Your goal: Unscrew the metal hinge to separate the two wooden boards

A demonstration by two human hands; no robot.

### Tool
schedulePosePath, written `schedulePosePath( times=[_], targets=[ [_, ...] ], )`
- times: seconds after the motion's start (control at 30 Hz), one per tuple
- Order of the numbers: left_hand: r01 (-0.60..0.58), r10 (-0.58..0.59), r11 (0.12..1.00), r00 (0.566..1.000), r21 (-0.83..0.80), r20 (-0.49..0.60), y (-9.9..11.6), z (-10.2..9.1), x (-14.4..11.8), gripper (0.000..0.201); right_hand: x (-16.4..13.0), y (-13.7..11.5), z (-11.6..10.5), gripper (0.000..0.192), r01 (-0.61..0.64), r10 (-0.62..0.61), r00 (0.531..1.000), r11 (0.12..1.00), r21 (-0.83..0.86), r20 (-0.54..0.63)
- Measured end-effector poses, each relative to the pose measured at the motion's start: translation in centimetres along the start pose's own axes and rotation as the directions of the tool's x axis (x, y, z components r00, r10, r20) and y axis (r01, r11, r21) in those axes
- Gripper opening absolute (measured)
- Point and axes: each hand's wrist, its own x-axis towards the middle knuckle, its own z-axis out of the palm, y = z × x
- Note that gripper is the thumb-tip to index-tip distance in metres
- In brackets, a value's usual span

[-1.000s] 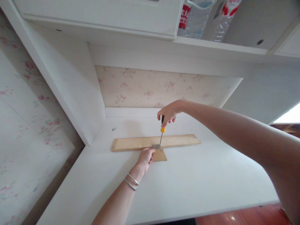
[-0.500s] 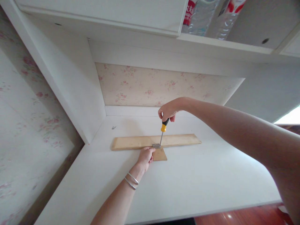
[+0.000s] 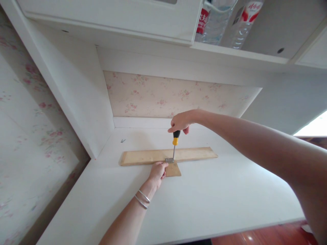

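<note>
Now more upright than a moment ago, the yellow-and-black-handled screwdriver point(image 3: 174, 143) stays clenched in the right hand point(image 3: 180, 121), tip apparently seated on the small metal hinge point(image 3: 169, 159) below; beside it, the left hand point(image 3: 157, 172) presses the small wooden piece point(image 3: 173, 169) flat.

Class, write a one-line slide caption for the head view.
Right hand drives a black-and-yellow screwdriver into a small metal hinge on a long pale wooden board; left hand steadies it.

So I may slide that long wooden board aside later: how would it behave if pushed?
The long wooden board looks thin, flat and straight, so probably stiff and light. Lying flat on the smooth white desk, it should slide, not tip or roll.
</note>
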Motion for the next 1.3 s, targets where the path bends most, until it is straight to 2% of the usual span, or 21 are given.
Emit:
schedulePosePath(
  times=[0.07,0.13,0.2,0.3,0.37,0.47,0.6,0.67,0.77,0.87,0.93,1.03,1.07,1.17,1.23,1.3],
  targets=[
    [-0.001,0.001,1.0,1.0,-0.001,-0.001,-0.02,0.01,0.04,0.019,-0.01,-0.02,0.05,0.037,0.009,-0.009,1.0,0.999,-0.046,-0.003],
    [-0.003,0.003,1.0,1.0,-0.001,0.003,-0.03,0.01,0.04,0.017,-0.05,0.03,0.09,0.049,0.039,-0.038,0.999,0.999,-0.03,0.023],
    [-0.006,0.006,1.0,1.0,-0.002,0.006,0.0,0.02,-0.01,0.016,-0.12,0.09,0.14,0.056,0.013,-0.013,0.999,1.0,0.008,0.036],
    [-0.01,0.01,1.0,1.0,-0.008,0.007,0.11,0.05,-0.16,0.017,-0.22,0.11,0.18,0.048,-0.054,0.054,0.998,0.999,0.007,0.016],
    [-0.01,0.01,1.0,1.0,-0.014,0.01,0.21,0.08,-0.27,0.017,-0.26,0.07,0.17,0.046,-0.003,0.003,1.0,1.0,-0.017,0.014],
    [-0.007,0.008,1.0,1.0,-0.016,0.023,0.34,0.09,-0.36,0.016,-0.3,-0.12,0.09,0.061,0.061,-0.061,0.997,0.998,0.016,0.041],
    [-0.006,0.007,1.0,0.999,-0.015,0.035,0.32,0.02,-0.33,0.016,-0.27,-0.48,-0.05,0.048,-0.037,0.037,0.999,0.999,-0.008,0.026],
    [-0.007,0.007,1.0,0.999,-0.015,0.037,0.25,-0.02,-0.28,0.017,-0.22,-0.58,-0.06,0.045,-0.002,0.003,1.0,0.999,-0.038,0.022],
    [-0.006,0.006,1.0,0.999,-0.014,0.034,0.16,-0.06,-0.19,0.018,-0.12,-0.62,-0.05,0.055,0.026,-0.026,0.999,1.0,-0.005,0.037],
    [-0.003,0.004,1.0,0.999,-0.013,0.033,0.16,-0.08,-0.15,0.018,-0.05,-0.66,-0.09,0.043,-0.046,0.046,0.999,0.999,-0.011,0.021],
    [0.0,0.0,1.0,1.0,-0.011,0.031,0.21,-0.08,-0.19,0.018,-0.02,-0.71,-0.11,0.039,-0.027,0.028,0.999,0.999,-0.048,0.021],
    [0.008,-0.008,1.0,1.0,-0.008,0.023,0.34,-0.05,-0.35,0.017,0.05,-0.81,-0.11,0.063,0.019,-0.017,0.999,0.999,-0.036,0.043],
    [0.01,-0.01,1.0,1.0,-0.007,0.021,0.38,-0.04,-0.41,0.017,0.1,-0.83,-0.12,0.064,0.0,0.002,0.999,0.999,-0.033,0.047],
    [0.015,-0.015,1.0,1.0,-0.004,0.017,0.49,-0.02,-0.57,0.017,0.27,-0.77,-0.18,0.05,-0.071,0.073,0.997,0.996,-0.054,0.032],
    [0.019,-0.019,1.0,1.0,-0.002,0.019,0.53,-0.01,-0.61,0.017,0.3,-0.64,-0.24,0.044,-0.031,0.034,0.999,0.996,-0.083,0.029],
    [0.02,-0.02,1.0,1.0,-0.003,0.02,0.54,0.0,-0.6,0.016,0.23,-0.54,-0.3,0.058,0.026,-0.022,0.999,0.996,-0.081,0.044]
  ],
)
